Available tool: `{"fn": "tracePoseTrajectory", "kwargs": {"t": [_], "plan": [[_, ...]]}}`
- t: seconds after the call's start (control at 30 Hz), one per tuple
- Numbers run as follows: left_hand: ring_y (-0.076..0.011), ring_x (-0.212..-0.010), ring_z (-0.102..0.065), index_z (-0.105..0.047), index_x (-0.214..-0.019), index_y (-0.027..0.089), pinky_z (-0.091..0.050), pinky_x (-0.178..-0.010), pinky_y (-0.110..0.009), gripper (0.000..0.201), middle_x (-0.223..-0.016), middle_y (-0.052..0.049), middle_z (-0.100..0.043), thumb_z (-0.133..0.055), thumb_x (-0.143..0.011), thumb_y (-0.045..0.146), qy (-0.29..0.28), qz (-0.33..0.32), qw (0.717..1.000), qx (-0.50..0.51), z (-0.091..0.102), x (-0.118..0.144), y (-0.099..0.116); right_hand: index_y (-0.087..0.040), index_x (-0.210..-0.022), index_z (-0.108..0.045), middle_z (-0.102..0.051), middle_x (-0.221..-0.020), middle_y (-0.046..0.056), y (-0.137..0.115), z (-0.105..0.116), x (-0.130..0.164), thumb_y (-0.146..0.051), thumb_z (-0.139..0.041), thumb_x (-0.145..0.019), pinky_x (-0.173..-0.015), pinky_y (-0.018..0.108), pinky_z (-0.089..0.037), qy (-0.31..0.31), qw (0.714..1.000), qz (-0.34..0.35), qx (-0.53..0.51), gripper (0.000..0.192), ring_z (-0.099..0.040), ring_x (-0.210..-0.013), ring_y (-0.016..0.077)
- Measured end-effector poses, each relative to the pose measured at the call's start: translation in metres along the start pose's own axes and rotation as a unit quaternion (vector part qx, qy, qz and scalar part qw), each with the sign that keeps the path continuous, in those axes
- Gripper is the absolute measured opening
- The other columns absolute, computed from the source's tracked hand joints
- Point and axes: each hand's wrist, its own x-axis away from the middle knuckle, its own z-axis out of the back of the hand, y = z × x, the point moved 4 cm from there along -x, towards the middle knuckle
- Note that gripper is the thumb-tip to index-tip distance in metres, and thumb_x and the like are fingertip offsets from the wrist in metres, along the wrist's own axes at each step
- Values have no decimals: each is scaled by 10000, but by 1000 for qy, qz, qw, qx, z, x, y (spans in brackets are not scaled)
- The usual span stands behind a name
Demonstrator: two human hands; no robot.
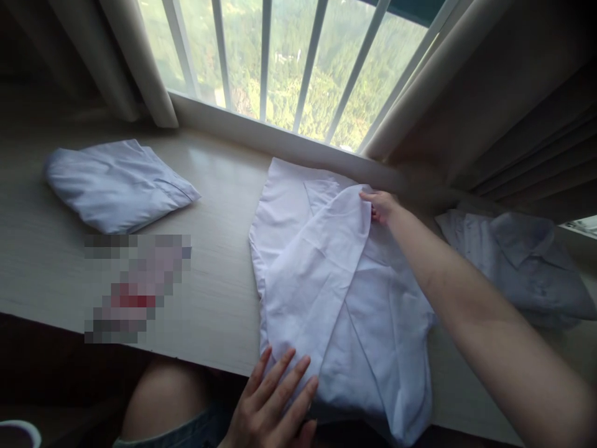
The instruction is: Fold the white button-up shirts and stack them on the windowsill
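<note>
A white shirt (317,267) lies spread on the pale wooden ledge, partly folded, its near end hanging over the front edge. One sleeve is laid diagonally across it. At the far end of that sleeve, my right hand (381,205) pinches the fabric between thumb and fingers. My left hand (278,398) rests at the shirt's near left corner, fingers spread and lying on the cloth. Part of the left thumb and palm is cut off by the lower frame edge.
A folded white garment (121,183) sits on the ledge (219,298) at left. Near it is a pixelated item (140,286). Folded white shirts (522,261) lie at right, partly behind my forearm. A barred window (289,74) and curtains (135,62) border the back. My knee (163,392) is below the edge.
</note>
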Motion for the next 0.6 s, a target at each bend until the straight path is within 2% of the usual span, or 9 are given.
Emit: {"fn": "tracePoseTrajectory", "kwargs": {"t": [0.07, 0.13, 0.2, 0.3, 0.37, 0.47, 0.53, 0.6], "plan": [[-330, -1380, -475, -638, -1307, 185, -416, -1138, -530, 440, -1388, -113, -612, -591, -875, 257, -17, 47, 998, -26, 2, -2, -7, -152, -1078, -643, -661, -776, -2, 8, -1, 3, 3, -745, -682, -612, 278, -550, 44, 999, -1, 25, 437, -606, -613, 124], [-326, -1388, -465, -624, -1331, 192, -440, -1118, -491, 468, -1406, -115, -597, -586, -866, 226, -32, 78, 995, -44, 2, -2, -12, -157, -1106, -650, -656, -775, -23, 3, -3, 4, 54, -686, -653, -623, 251, -551, 46, 998, 31, 5, 501, -601, -617, 105], [-303, -1352, -505, -628, -1324, 204, -446, -1109, -457, 467, -1364, -102, -630, -595, -859, 212, -23, 95, 994, -48, 2, 0, -14, -154, -1081, -663, -669, -788, -23, -11, -10, 5, 33, -656, -665, -639, 244, -563, -9, 997, 65, -44, 457, -613, -636, 101], [-269, -1219, -602, -668, -1242, 220, -447, -1087, -435, 396, -1197, -79, -715, -633, -848, 215, 22, 125, 991, -39, 0, 6, -16, -189, -1069, -665, -712, -883, -7, -43, -19, 5, -1, -662, -692, -705, 273, -594, -102, 979, 124, -122, 421, -647, -724, 116], [-263, -1143, -631, -694, -1160, 227, -459, -1046, -433, 322, -1107, -70, -735, -655, -840, 221, 46, 144, 988, -28, -2, 10, -17, -223, -1134, -644, -726, -981, 1, -61, -23, 5, -7, -650, -737, -789, 301, -598, -128, 969, 154, -148, 452, -659, -813, 124], [-264, -1091, -634, -710, -1065, 225, -470, -986, -431, 232, -1054, -75, -731, -658, -839, 222, 57, 148, 987, -13, -3, 10, -18, -206, -1289, -563, -695, -1164, 43, -62, -28, 2, -16, -594, -809, -939, 343, -552, -106, 982, 142, -65, 516, -660, -962, 129], [-263, -1068, -629, -714, -1014, 219, -471, -962, -430, 185, -1030, -81, -721, -653, -840, 224, 63, 142, 988, -4, -1, 7, -18, -147, -1317, -551, -651, -1268, 105, -47, -30, 1, -21, -648, -775, -1042, 390, -485, -91, 989, 116, 16, 565, -638, -1095, 173], [-253, -1032, -625, -717, -1015, 227, -471, -943, -422, 192, -1002, -76, -710, -656, -834, 204, 58, 137, 989, 1, 1, 5, -18, -111, -1312, -570, -592, -1366, 153, -30, -31, 2, -30, -744, -688, -1141, 425, -386, -100, 983, 130, 84, 653, -562, -1256, 240]]}}
